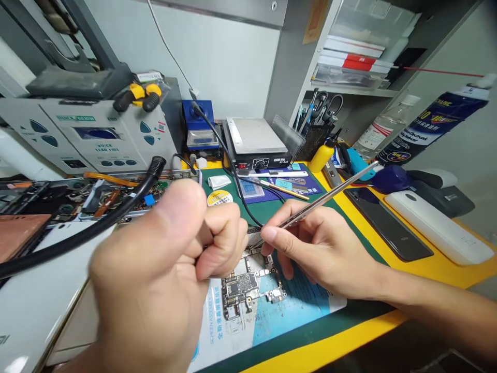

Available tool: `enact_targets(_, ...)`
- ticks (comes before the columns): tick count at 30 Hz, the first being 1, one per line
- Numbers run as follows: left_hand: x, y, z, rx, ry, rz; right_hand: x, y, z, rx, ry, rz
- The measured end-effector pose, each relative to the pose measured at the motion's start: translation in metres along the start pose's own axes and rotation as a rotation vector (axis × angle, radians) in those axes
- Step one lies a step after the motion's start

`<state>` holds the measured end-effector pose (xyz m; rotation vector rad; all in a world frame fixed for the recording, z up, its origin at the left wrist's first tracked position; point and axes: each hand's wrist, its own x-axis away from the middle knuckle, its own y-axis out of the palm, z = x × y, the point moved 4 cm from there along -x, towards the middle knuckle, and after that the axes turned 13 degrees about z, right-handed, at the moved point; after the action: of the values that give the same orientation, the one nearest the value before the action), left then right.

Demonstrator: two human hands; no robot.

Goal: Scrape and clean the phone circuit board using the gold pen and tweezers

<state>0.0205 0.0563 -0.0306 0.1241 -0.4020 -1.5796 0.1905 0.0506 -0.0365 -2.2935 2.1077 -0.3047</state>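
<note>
A phone circuit board (243, 287) lies on a blue and white printed sheet (272, 324) in the middle. My right hand (322, 243) is above the board's upper right, its fingers closed around slim metal tweezers (326, 197) whose rear end points up and right. Their tips are partly hidden near my fingers. Close to the camera at the left, my left hand (163, 269) is raised with its fingers curled into a fist and the thumb on top. Whatever those curled fingers may hold is hidden.
Left stands a grey rework station (97, 132) with a black hose (112, 220) crossing in front. Behind are a heating plate (256, 137), yellow bottle (322, 155) and spray can (430, 124). Two phones (388, 223) (438, 228) lie right on the yellow table edge (462, 269).
</note>
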Motion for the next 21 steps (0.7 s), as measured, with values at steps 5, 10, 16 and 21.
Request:
enact_targets(5, 0.005, 0.016, 0.020, -0.117, 0.045, -0.046, 0.002, -0.001, -0.004, 0.010, -0.034, -0.001)
enact_targets(10, 0.005, 0.015, 0.022, -0.154, 0.062, -0.056, 0.004, -0.001, -0.004, -0.008, -0.044, -0.015)
enact_targets(16, 0.007, 0.006, 0.016, -0.065, 0.022, -0.032, 0.006, 0.002, 0.000, -0.024, -0.024, -0.031)
enact_targets(21, 0.004, -0.005, 0.006, 0.103, 0.042, -0.024, 0.005, 0.003, -0.002, -0.050, 0.007, -0.015)
